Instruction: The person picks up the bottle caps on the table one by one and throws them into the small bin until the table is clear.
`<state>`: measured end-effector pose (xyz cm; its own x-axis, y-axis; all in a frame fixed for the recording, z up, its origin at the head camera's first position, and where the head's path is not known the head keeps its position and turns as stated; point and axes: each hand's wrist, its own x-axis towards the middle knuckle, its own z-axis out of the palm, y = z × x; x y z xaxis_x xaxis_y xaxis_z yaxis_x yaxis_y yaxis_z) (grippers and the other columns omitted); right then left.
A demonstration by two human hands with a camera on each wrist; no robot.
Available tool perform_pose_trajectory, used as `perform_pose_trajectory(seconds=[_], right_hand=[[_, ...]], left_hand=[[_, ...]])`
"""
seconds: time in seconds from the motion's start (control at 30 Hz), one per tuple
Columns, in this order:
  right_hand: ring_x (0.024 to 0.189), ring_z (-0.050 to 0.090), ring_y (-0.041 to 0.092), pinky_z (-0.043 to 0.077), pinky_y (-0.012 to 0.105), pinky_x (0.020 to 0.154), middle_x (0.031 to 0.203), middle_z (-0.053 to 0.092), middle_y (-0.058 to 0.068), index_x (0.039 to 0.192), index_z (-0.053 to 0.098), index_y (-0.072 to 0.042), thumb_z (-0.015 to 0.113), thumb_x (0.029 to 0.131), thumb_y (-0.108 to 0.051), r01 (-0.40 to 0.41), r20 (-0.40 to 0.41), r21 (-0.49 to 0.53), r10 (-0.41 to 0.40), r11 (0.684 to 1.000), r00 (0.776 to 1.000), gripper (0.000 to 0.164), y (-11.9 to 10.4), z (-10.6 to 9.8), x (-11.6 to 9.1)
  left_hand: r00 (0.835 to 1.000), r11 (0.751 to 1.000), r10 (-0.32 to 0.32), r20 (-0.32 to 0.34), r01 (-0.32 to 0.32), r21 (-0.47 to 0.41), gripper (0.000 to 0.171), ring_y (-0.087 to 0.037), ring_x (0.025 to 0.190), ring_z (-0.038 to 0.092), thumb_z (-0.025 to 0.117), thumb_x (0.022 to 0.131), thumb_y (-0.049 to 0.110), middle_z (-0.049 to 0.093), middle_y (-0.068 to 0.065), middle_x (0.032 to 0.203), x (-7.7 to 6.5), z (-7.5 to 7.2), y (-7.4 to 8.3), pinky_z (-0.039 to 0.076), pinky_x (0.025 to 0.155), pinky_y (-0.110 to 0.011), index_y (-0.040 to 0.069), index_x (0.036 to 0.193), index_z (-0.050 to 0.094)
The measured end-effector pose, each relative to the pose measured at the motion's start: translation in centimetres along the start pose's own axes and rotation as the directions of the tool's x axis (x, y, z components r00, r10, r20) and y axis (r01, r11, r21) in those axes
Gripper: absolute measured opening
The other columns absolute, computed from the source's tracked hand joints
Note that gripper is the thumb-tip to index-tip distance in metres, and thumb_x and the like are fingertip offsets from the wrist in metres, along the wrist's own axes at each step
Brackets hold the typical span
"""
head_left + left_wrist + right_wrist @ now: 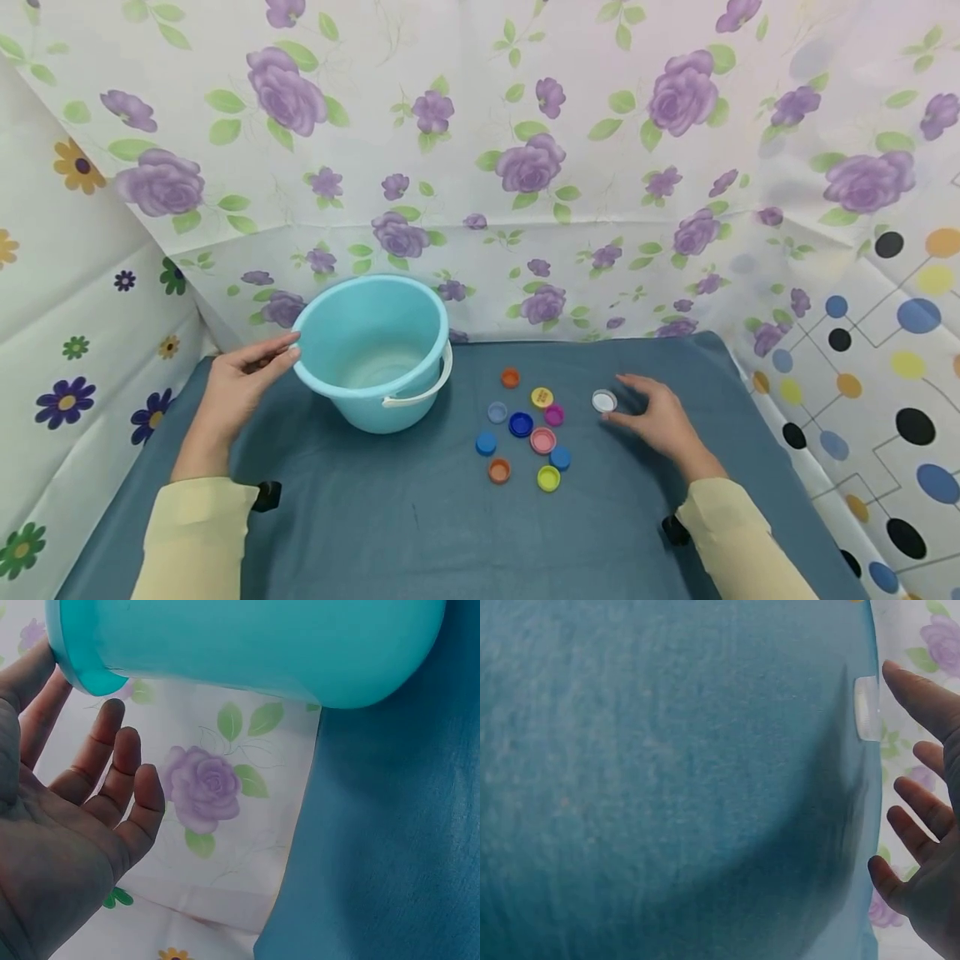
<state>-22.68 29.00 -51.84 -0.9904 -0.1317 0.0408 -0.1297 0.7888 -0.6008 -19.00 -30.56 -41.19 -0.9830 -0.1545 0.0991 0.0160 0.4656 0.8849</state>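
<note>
On the left stands a light blue bucket (382,408) with a white handle (420,393). My left hand (243,379) pinches its rim at the near left, thumb and forefinger at the lip (64,652); the other fingers are spread loosely below it. Toward the right, a white bottle cap (604,402) lies on the cloth between the parted thumb and forefinger of my right hand (660,421). In the right wrist view, a small gap shows between a fingertip and that white cap (866,709), and the right fingers are spread.
Several coloured bottle caps lie in a loose group between bucket and right hand, among them a dark blue cap (521,425), a pink cap (543,440) and a yellow-green cap (548,478). The blue-grey cloth (405,533) covers the table; flowered sheets (465,167) rise behind.
</note>
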Motion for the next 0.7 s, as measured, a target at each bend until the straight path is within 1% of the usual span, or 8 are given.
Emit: perform_pose_trajectory(seconds=[0.2,0.3,0.43,0.5,0.57,0.67,0.7], right_hand=[[0.134,0.035,0.036,0.032,0.058,0.104,0.144,0.044,0.011,0.137,0.050,-0.018,0.075,0.073,-0.051,-0.011,0.010,-0.023,0.011,1.000,1.000,0.076,0.7,0.6,0.3],[0.136,0.033,0.036,0.031,0.060,0.105,0.143,0.045,0.011,0.135,0.051,-0.019,0.075,0.072,-0.052,-0.022,0.009,-0.037,0.022,0.999,1.000,0.075,0.9,0.9,0.4],[0.140,0.027,0.036,0.028,0.060,0.106,0.143,0.046,0.010,0.135,0.051,-0.019,0.074,0.073,-0.052,-0.031,0.021,-0.030,0.032,0.999,0.999,0.074,0.9,1.2,0.6],[0.140,0.026,0.035,0.028,0.061,0.107,0.143,0.046,0.009,0.135,0.052,-0.018,0.074,0.074,-0.052,-0.032,0.026,-0.026,0.033,0.999,0.999,0.073,1.0,1.4,0.7],[0.141,0.025,0.035,0.028,0.061,0.106,0.144,0.045,0.009,0.134,0.052,-0.017,0.074,0.074,-0.052,-0.034,0.029,-0.022,0.034,0.999,0.999,0.073,1.0,1.6,0.8],[0.141,0.025,0.034,0.028,0.061,0.107,0.145,0.044,0.009,0.133,0.054,-0.016,0.073,0.074,-0.052,-0.036,0.025,-0.021,0.037,0.999,0.999,0.071,1.1,1.9,0.9],[0.141,0.024,0.035,0.027,0.061,0.106,0.145,0.043,0.009,0.133,0.054,-0.016,0.073,0.075,-0.052,-0.037,0.026,-0.018,0.037,0.999,0.999,0.071,1.1,2.0,0.9]], left_hand=[[1.000,1.000,0.001,-0.025,-0.001,0.006,0.047,0.000,0.102,0.054,0.060,0.088,0.045,0.060,0.018,0.114,-0.3,0.2,0.0,0.045,0.078,-0.006,0.025,0.130,0.058],[0.999,1.000,0.007,-0.033,-0.007,0.003,0.047,0.001,0.102,0.053,0.060,0.089,0.043,0.059,0.019,0.115,-0.5,0.3,0.2,0.045,0.078,-0.006,0.023,0.131,0.058],[0.999,1.000,0.014,-0.041,-0.015,-0.018,0.046,0.000,0.099,0.053,0.060,0.089,0.040,0.059,0.020,0.115,-1.1,0.5,1.3,0.046,0.076,-0.006,0.019,0.130,0.058],[0.999,1.000,0.013,-0.046,-0.014,-0.023,0.046,0.000,0.099,0.053,0.060,0.090,0.039,0.060,0.016,0.119,-1.4,0.5,2.0,0.046,0.076,-0.006,0.018,0.130,0.058],[0.999,1.000,0.008,-0.051,-0.009,-0.022,0.046,-0.001,0.099,0.053,0.060,0.089,0.040,0.060,0.012,0.124,-1.5,0.6,2.2,0.046,0.075,-0.006,0.019,0.130,0.059],[0.998,1.000,0.003,-0.055,-0.004,-0.023,0.046,0.000,0.101,0.052,0.061,0.089,0.040,0.058,0.004,0.132,-1.5,0.6,2.2,0.046,0.075,-0.006,0.019,0.130,0.059],[0.998,1.000,0.003,-0.056,-0.004,-0.026,0.045,0.000,0.101,0.052,0.061,0.089,0.040,0.058,0.003,0.132,-1.5,0.7,2.1,0.046,0.075,-0.006,0.019,0.129,0.059]])
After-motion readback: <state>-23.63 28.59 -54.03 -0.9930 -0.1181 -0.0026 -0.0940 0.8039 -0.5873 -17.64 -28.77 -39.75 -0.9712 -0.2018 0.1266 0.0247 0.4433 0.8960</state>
